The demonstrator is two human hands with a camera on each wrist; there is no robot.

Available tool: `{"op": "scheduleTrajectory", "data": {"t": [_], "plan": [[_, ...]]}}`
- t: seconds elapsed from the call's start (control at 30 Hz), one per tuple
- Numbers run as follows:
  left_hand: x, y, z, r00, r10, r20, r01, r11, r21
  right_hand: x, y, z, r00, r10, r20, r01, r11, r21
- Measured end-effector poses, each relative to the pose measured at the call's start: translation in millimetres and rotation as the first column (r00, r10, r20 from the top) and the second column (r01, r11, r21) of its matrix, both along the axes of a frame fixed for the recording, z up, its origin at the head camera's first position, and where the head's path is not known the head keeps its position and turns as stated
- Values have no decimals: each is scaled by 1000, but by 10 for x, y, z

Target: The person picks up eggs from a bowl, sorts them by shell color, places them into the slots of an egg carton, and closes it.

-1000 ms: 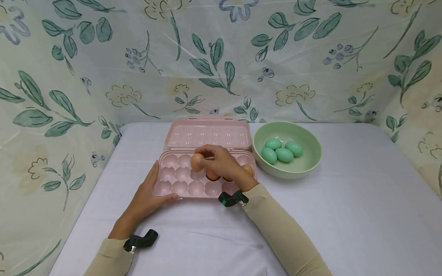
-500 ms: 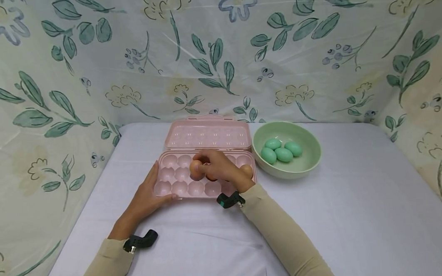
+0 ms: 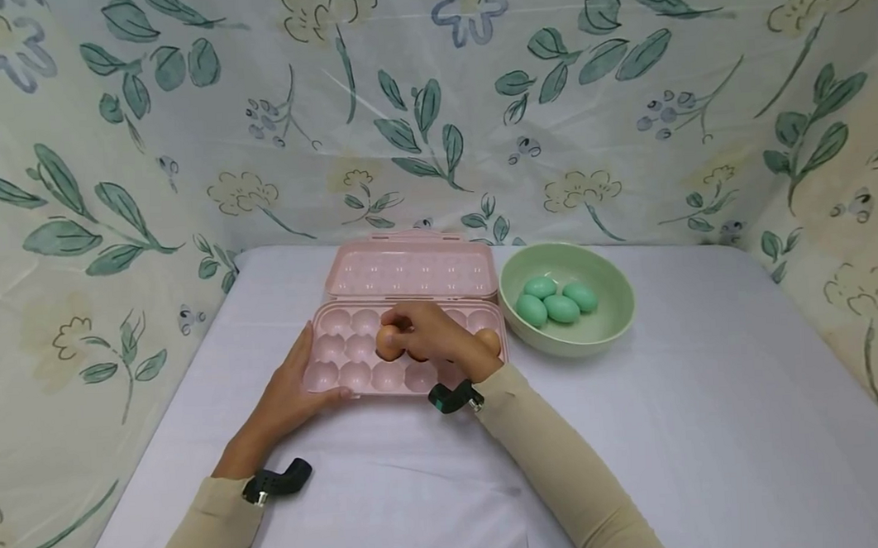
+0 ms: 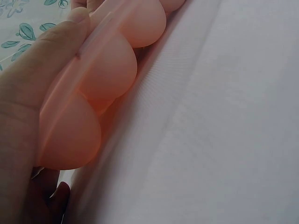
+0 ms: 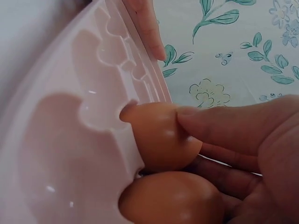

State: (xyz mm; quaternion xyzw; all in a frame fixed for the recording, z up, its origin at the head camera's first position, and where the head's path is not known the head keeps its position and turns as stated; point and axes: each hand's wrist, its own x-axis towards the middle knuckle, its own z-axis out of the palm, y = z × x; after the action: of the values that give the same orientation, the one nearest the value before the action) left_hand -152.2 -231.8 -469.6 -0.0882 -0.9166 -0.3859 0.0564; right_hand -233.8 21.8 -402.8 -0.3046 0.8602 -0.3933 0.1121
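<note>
A pink plastic egg carton [image 3: 356,374] lies open on the table, its lid [image 3: 413,277] folded back. My left hand [image 3: 288,388] grips the carton's left end, thumb along the front edge; the left wrist view shows that thumb on the rim [image 4: 105,23] beside the rounded cups. Between thumb and fingers, my right hand [image 3: 436,334] pinches a brown egg [image 5: 161,137], which sits in a middle-row cup. Right beside it is another brown egg [image 5: 173,198], mostly hidden under the hand in the head view. One more brown egg [image 3: 490,340] shows at the right end of that row.
Just right of the carton stands a light green bowl [image 3: 607,315] with several green eggs [image 3: 562,308] in it. White cloth [image 3: 678,419] covers the table. A floral curtain [image 3: 430,101] hangs behind and along both sides.
My right hand has lowered the brown egg slightly toward me, from over the back of the carton into the middle row. The left hand keeps its hold on the carton.
</note>
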Motion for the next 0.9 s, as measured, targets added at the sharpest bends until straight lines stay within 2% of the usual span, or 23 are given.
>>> {"op": "scheduleTrajectory", "data": {"t": [0.3,0.57,0.9], "plan": [[-5,-2,-4,1000,0,12,0,1000,5,-16,20,7,1000,9,15,-9,1000,29],[-17,-2,2,1000,11,22,-12,1000,14,-3,99,98,993,-63,103,60,998,30],[-7,17,9,1000,2,8,-2,1000,25,-39,315,184,995,-63,77,64,998,-15]]}}
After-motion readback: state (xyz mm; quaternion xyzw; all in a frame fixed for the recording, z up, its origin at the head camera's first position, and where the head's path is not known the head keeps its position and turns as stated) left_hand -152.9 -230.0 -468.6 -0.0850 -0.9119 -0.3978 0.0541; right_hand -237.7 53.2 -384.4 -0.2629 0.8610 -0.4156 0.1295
